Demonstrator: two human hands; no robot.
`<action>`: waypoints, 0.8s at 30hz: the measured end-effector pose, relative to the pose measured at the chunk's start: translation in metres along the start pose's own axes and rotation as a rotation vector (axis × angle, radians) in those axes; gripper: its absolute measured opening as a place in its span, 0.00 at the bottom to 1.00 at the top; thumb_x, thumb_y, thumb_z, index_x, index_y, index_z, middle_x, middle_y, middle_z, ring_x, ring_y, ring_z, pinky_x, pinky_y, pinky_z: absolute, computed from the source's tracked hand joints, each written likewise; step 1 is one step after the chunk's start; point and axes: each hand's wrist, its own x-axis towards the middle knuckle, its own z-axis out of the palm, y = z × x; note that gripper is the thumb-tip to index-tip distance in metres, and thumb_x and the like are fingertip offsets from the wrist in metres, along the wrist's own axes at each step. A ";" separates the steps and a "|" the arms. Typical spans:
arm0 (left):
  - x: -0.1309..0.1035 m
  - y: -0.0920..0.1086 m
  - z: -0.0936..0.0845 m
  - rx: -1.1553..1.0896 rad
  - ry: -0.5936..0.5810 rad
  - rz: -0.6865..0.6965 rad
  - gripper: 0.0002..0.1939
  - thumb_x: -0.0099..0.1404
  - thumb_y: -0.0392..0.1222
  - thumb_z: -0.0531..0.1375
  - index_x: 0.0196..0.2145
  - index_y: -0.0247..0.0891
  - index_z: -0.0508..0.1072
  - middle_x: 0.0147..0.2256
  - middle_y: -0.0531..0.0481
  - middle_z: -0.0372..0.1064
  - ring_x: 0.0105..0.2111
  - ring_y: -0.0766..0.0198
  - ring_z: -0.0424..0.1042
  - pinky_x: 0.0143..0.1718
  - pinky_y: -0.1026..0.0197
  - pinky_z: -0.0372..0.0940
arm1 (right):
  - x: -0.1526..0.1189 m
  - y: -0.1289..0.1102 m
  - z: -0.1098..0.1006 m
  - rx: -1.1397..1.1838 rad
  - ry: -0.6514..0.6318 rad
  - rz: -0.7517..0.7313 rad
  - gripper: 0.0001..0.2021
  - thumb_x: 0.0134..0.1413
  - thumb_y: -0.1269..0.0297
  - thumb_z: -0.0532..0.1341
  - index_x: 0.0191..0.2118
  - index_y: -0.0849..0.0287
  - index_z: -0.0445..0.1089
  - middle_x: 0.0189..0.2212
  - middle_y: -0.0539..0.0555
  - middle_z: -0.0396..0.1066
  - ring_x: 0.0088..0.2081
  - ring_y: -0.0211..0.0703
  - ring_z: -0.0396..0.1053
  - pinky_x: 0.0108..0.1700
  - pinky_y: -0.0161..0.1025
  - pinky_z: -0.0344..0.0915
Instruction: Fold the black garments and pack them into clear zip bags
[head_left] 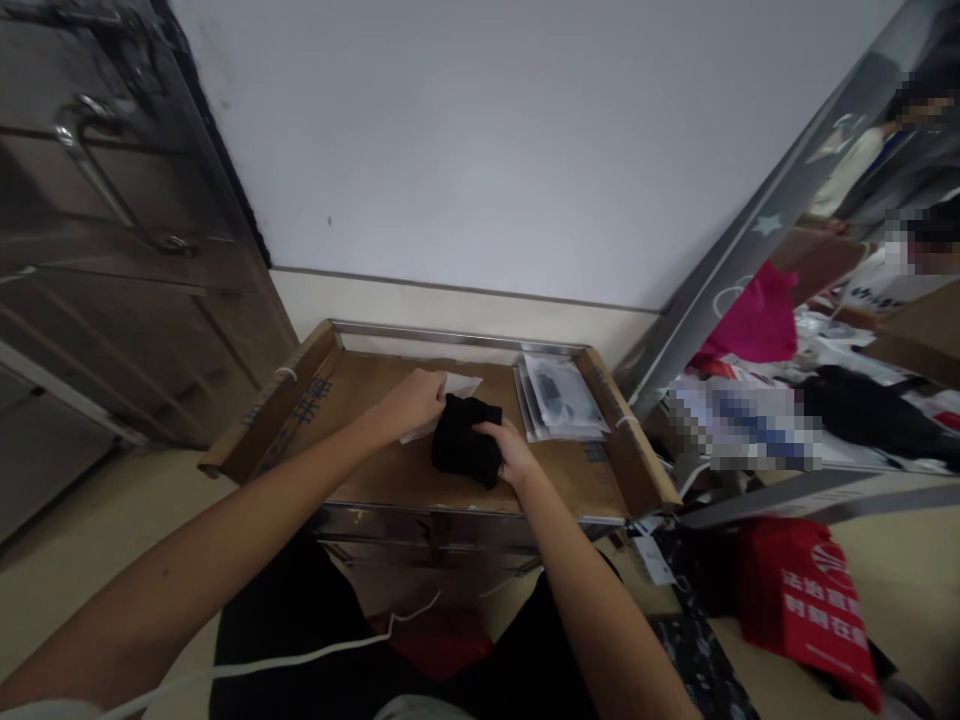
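Observation:
A folded black cloth item (466,445) lies over a cardboard-lined tray table (360,385). My right hand (514,452) is closed on its right side, the thumb across the top and the other fingers mostly hidden. My left hand (421,398) is closed, its curled fingertips at the cloth's upper left corner; what they pinch is hidden. Beneath that hand and partly behind the cloth lies a flat whitish sheet or bag (463,384). To the right is a small stack of clear packets (562,395) with dark contents.
Folded cardboard flaps edge the tray, the right one (626,430) beside the packets. A white wall (450,150) stands behind and a metal door (112,200) at left. At right are a cluttered table (825,480), a red bag (810,600) below it, and other people. A white cord (300,655) crosses my lap.

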 end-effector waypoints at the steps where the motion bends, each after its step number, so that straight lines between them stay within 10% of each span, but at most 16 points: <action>1: 0.002 0.000 -0.002 -0.007 0.006 0.000 0.04 0.58 0.33 0.59 0.28 0.40 0.72 0.27 0.45 0.71 0.30 0.55 0.71 0.35 0.57 0.60 | 0.001 0.001 0.000 -0.005 -0.004 -0.005 0.16 0.39 0.70 0.70 0.39 0.58 0.73 0.30 0.50 0.79 0.31 0.46 0.77 0.39 0.42 0.75; 13: -0.009 0.014 0.024 -0.106 0.027 -0.012 0.03 0.55 0.37 0.59 0.26 0.40 0.67 0.25 0.53 0.66 0.27 0.63 0.64 0.29 0.61 0.53 | 0.011 0.013 0.003 0.097 0.249 -0.223 0.16 0.41 0.67 0.70 0.40 0.57 0.73 0.32 0.49 0.80 0.34 0.46 0.78 0.42 0.43 0.75; 24: -0.002 -0.014 0.091 -0.286 0.527 0.195 0.07 0.59 0.31 0.58 0.35 0.39 0.73 0.32 0.50 0.72 0.35 0.60 0.70 0.43 0.56 0.64 | 0.011 -0.003 0.004 0.410 0.071 0.107 0.10 0.56 0.66 0.64 0.43 0.60 0.76 0.37 0.57 0.82 0.46 0.52 0.79 0.52 0.49 0.75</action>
